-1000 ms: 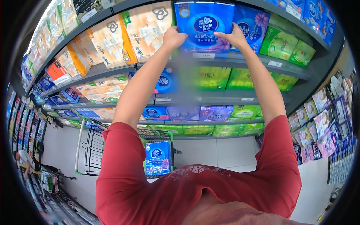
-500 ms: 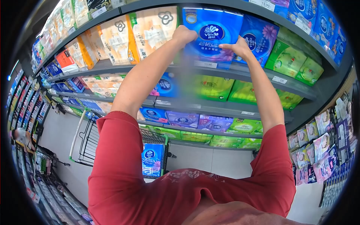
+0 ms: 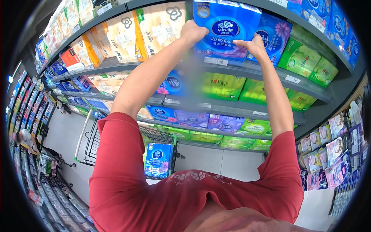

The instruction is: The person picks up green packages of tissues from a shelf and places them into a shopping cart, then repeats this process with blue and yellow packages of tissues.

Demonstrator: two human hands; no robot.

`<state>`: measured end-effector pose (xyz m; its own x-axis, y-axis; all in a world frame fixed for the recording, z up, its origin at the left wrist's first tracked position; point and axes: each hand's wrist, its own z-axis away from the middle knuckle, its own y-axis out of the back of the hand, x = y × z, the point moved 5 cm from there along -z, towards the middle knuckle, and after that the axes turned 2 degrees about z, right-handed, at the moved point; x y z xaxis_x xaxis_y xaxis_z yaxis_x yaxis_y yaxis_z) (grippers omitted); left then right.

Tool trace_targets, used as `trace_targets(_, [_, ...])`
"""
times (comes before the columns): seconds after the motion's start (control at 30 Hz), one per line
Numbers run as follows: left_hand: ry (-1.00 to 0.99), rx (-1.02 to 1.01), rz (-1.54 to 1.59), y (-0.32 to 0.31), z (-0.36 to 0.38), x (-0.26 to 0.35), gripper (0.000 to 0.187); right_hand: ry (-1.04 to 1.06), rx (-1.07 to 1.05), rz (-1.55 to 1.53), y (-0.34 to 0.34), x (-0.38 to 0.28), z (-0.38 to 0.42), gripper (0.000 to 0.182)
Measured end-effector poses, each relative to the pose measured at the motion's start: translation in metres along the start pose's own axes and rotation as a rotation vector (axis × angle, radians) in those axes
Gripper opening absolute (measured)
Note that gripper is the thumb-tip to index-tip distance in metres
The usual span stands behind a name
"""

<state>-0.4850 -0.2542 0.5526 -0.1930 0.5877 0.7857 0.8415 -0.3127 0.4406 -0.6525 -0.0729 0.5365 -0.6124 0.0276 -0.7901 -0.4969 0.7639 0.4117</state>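
Note:
Both my hands hold a large blue Vinda tissue pack (image 3: 232,40) at the upper shelf, its printed front facing me. My left hand (image 3: 194,31) grips the pack's left side with the fingers curled. On the right side, my right hand (image 3: 253,46) has its thumb laid across the front, and its other fingers are partly hidden at the edge. The pack's lower edge is just above a price tag (image 3: 216,60) on the shelf front. Another blue tissue pack (image 3: 272,34) with a pink flower stands directly right of it.
Cream tissue packs (image 3: 160,29) stand left on this shelf, green packs (image 3: 299,58) right. Lower shelves carry green, purple and blue packs. A shopping cart (image 3: 91,141) behind my left arm holds a blue tissue pack (image 3: 158,156). Bagged goods (image 3: 336,149) hang at right.
The held pack has shifted slightly up and right, and its lower edge no longer overlaps the price tag. Both hands have moved with it, keeping their hold. The view has shifted slightly.

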Motion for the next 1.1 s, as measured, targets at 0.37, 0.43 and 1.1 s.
trace_targets(0.37, [-0.129,0.069,0.062,0.008,0.038,-0.017,0.048,0.045,0.012,0.035,-0.008,-0.006,0.027,0.059])
trace_targets(0.43, [-0.111,0.051,0.089,0.008,0.04,-0.017,0.048,0.164,0.124,0.055,-0.007,-0.006,0.027,0.057])
trace_targets(1.1, [-0.595,0.251,0.002,0.083,0.087,0.045,0.043,0.577,0.289,0.082,0.02,-0.067,0.051,0.039])
